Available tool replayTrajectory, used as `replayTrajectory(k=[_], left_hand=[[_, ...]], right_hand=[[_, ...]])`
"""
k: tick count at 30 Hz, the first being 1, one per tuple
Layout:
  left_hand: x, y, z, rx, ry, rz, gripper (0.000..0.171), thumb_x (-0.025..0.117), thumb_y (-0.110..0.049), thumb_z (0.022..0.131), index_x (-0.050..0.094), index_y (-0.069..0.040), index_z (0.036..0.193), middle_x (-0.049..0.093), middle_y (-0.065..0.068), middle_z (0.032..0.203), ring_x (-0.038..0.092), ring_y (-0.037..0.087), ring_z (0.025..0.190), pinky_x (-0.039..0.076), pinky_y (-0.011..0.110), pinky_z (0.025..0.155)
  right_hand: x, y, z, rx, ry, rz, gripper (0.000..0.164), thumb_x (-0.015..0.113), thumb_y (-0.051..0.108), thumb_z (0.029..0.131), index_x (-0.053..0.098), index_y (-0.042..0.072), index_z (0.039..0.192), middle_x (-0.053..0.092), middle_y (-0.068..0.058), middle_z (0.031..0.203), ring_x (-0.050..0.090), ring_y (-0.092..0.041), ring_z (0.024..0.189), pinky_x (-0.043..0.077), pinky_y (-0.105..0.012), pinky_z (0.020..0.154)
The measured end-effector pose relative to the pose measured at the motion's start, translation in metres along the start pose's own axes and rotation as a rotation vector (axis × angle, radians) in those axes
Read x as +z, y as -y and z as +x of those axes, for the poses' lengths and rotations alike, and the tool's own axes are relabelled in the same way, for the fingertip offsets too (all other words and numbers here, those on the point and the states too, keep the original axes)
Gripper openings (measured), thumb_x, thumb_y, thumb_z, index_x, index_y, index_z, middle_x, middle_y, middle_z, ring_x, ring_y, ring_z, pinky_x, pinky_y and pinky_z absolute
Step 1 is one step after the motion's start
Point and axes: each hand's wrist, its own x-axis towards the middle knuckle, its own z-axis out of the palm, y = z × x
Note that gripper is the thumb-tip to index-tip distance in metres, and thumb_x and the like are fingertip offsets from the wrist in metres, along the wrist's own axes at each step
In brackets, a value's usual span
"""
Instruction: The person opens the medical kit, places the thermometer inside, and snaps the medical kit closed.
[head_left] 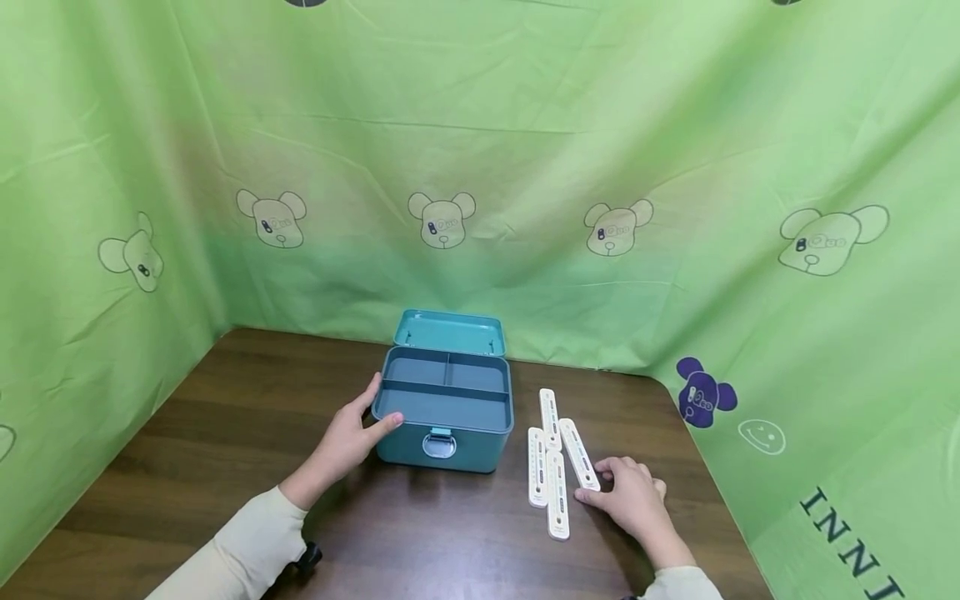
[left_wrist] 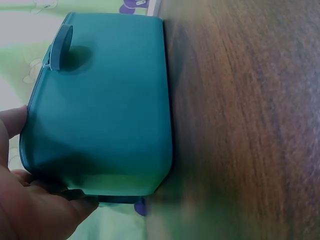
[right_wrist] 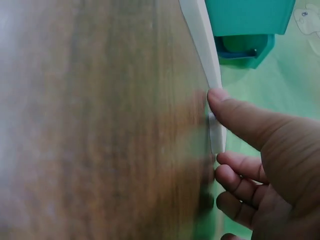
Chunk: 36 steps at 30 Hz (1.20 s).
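A teal storage box [head_left: 442,448] stands on the table with its lid [head_left: 450,332] tipped open at the back. A divided blue-grey tray [head_left: 442,407] fills its top. My left hand [head_left: 351,435] grips the box's left front corner, thumb on the front rim and fingers along the side. To the right lie several long white strips with rounded ends and small printed marks, their exact kind unclear. My right hand [head_left: 628,498] pinches the near end of the rightmost white strip [head_left: 579,454] between thumb and finger. In the right wrist view this white strip [right_wrist: 202,45] appears edge-on.
Left of that strip, other white strips [head_left: 537,467] lie close together on the brown wooden table [head_left: 225,442]. A metal-coloured latch [head_left: 439,444] hangs on the box front. Green cloth [head_left: 525,150] with bear-head prints hangs behind the table and along both sides.
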Motion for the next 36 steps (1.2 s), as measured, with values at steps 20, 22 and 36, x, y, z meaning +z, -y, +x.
replayTrajectory(k=[20,22,36], left_hand=[[0.001,0.000,0.002,-0.011,-0.005,-0.014,0.094,0.070,-0.048,0.096,0.019,-0.010,0.164,0.026,0.014,0.168,0.023,0.034,0.155,0.023,0.055,0.124],[0.001,0.001,0.002,-0.010,-0.007,-0.019,0.094,0.071,-0.048,0.095,0.019,-0.010,0.164,0.026,0.014,0.168,0.024,0.034,0.155,0.024,0.054,0.124],[0.002,0.001,0.001,-0.006,-0.012,-0.050,0.092,0.071,-0.043,0.096,0.020,-0.009,0.164,0.027,0.016,0.167,0.027,0.034,0.153,0.028,0.051,0.122]], right_hand=[[-0.020,-0.015,0.003,0.154,-0.053,0.107,0.032,0.078,0.023,0.077,0.074,0.006,0.104,0.075,-0.007,0.092,0.065,-0.034,0.089,0.039,-0.051,0.075],[-0.022,-0.020,0.004,0.166,-0.070,0.124,0.034,0.077,0.023,0.079,0.073,0.006,0.107,0.075,-0.010,0.096,0.065,-0.036,0.093,0.039,-0.053,0.076],[-0.041,-0.035,0.023,-0.101,-0.178,0.234,0.027,0.080,0.014,0.085,0.074,0.006,0.110,0.067,-0.009,0.102,0.056,-0.025,0.098,0.041,-0.038,0.084]])
